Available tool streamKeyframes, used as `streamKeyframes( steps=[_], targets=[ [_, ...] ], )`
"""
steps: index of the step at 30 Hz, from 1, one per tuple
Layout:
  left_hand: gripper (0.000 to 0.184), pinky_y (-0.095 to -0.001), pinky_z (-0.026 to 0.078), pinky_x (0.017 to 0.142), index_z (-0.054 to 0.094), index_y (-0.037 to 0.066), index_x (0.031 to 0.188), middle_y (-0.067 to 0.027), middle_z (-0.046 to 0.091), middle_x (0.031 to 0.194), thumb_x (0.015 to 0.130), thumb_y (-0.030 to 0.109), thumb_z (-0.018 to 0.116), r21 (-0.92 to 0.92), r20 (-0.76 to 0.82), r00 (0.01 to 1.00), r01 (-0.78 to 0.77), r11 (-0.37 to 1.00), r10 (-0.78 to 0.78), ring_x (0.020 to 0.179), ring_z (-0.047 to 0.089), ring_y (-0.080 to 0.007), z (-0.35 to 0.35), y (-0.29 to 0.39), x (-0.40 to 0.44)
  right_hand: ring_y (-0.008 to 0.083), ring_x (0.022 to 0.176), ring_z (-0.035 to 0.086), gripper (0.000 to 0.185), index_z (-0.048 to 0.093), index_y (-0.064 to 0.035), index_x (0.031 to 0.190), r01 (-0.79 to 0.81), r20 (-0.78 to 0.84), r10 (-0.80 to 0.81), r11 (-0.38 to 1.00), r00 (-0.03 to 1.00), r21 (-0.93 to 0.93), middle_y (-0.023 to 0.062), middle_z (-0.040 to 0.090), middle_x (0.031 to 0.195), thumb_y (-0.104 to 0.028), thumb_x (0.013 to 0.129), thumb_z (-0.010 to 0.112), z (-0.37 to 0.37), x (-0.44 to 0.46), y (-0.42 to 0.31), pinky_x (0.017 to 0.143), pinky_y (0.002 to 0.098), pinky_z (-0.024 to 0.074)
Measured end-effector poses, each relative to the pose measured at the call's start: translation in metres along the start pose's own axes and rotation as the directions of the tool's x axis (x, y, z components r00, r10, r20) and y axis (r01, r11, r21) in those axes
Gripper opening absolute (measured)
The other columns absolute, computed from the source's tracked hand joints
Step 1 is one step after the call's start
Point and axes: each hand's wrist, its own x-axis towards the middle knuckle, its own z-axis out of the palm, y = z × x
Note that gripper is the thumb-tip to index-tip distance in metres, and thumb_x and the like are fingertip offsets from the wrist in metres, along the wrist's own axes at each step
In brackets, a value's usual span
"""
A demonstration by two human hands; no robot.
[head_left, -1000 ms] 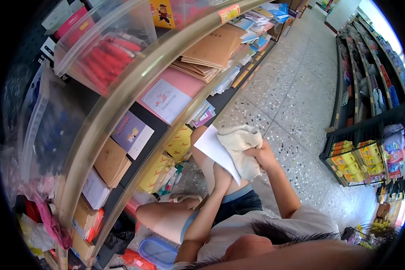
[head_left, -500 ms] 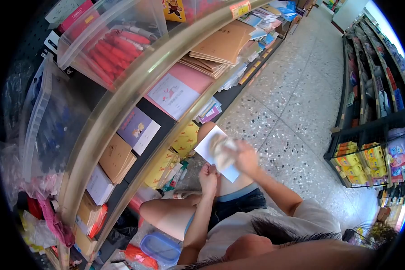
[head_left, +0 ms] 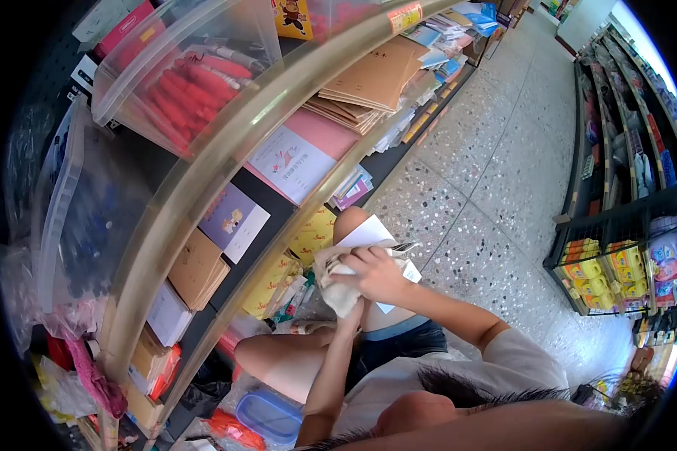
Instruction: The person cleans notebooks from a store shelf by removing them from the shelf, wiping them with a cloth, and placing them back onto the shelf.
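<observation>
A white booklet or card lies across my raised thigh, partly covered. My right hand is closed on a crumpled beige cloth, which it presses over the left edge of the booklet. Under the cloth's lower end is my left hand, at that same edge. Its fingers are hidden, so I cannot see their grip.
To the left, shelves hold brown notebooks, a purple booklet and a clear bin of red pens. A blue-rimmed plastic container sits on the floor. Across the speckled aisle stands another shelf with yellow packages.
My right hand has swept the cloth leftward across the booklet, from its right side to its left edge. The cloth now covers the fingers of my left hand, which showed at the edge before.
</observation>
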Motion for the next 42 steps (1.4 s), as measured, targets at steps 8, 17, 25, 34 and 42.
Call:
streamKeyframes(
  steps=[8, 17, 25, 34, 42],
  targets=[
    [0.017, -0.0258, 0.051, 0.070, 0.058, -0.001, 0.104, -0.0051, 0.063, 0.093, 0.094, 0.007, 0.046, -0.457, 0.264, 0.830, 0.556, 0.694, -0.491, 0.080, 0.061, -0.0118, -0.005, 0.029, 0.011, 0.0349, 0.083, 0.060, 0.052, 0.063, -0.0178, 0.116, -0.719, 0.226, 0.690, 0.691, 0.688, 0.076, 0.0143, 0.059, 0.097, -0.009, 0.065, 0.067, 0.052, -0.054, 0.110, 0.074, 0.0415, 0.0507],
    [0.014, -0.0223, 0.047, 0.065, 0.059, 0.001, 0.100, -0.0022, 0.063, 0.086, 0.094, 0.006, 0.047, -0.466, 0.165, 0.859, 0.501, 0.729, -0.485, 0.073, 0.056, -0.0060, -0.007, 0.032, 0.005, 0.0295, 0.087, 0.061, 0.060, 0.064, -0.0234, 0.117, -0.397, -0.008, 0.402, 0.906, 0.916, 0.148, 0.0136, 0.060, 0.101, -0.013, 0.058, 0.073, -0.040, -0.091, 0.027, 0.075, 0.0387, 0.0498],
    [0.014, -0.0221, 0.046, 0.067, 0.058, -0.002, 0.098, -0.0036, 0.064, 0.087, 0.094, 0.004, 0.047, -0.405, 0.173, 0.854, 0.515, 0.755, -0.490, 0.074, 0.057, -0.0061, -0.008, 0.033, -0.001, 0.0303, 0.085, 0.060, 0.047, 0.066, -0.0235, 0.112, -0.542, 0.050, 0.541, 0.840, 0.839, -0.007, 0.0133, 0.061, 0.104, -0.016, 0.066, 0.068, 0.009, -0.121, 0.028, 0.076, 0.0395, 0.0498],
    [0.029, -0.0324, 0.044, 0.072, 0.053, -0.003, 0.112, -0.0088, 0.056, 0.086, 0.085, 0.005, 0.057, -0.060, -0.088, 0.914, 0.391, 0.918, -0.395, 0.079, 0.053, -0.0186, -0.014, 0.038, 0.006, 0.0239, 0.084, 0.064, 0.032, 0.066, -0.0030, 0.102, -0.847, 0.498, 0.808, 0.002, 0.315, 0.531, 0.0120, 0.067, 0.094, -0.002, 0.071, 0.058, 0.070, -0.178, 0.115, 0.076, 0.0329, 0.0498],
    [0.042, -0.0423, 0.043, 0.090, 0.058, -0.002, 0.111, -0.0209, 0.057, 0.109, 0.083, 0.029, 0.065, 0.400, 0.082, 0.990, -0.139, 0.906, 0.116, 0.103, 0.054, -0.0373, 0.003, 0.078, 0.008, 0.0150, 0.087, 0.061, 0.036, 0.064, 0.0011, 0.101, -0.753, 0.628, 0.545, 0.010, 0.555, 0.657, 0.0054, 0.066, 0.094, 0.004, 0.066, 0.062, -0.009, -0.058, 0.076, 0.078, 0.0291, 0.0478]
  ],
)
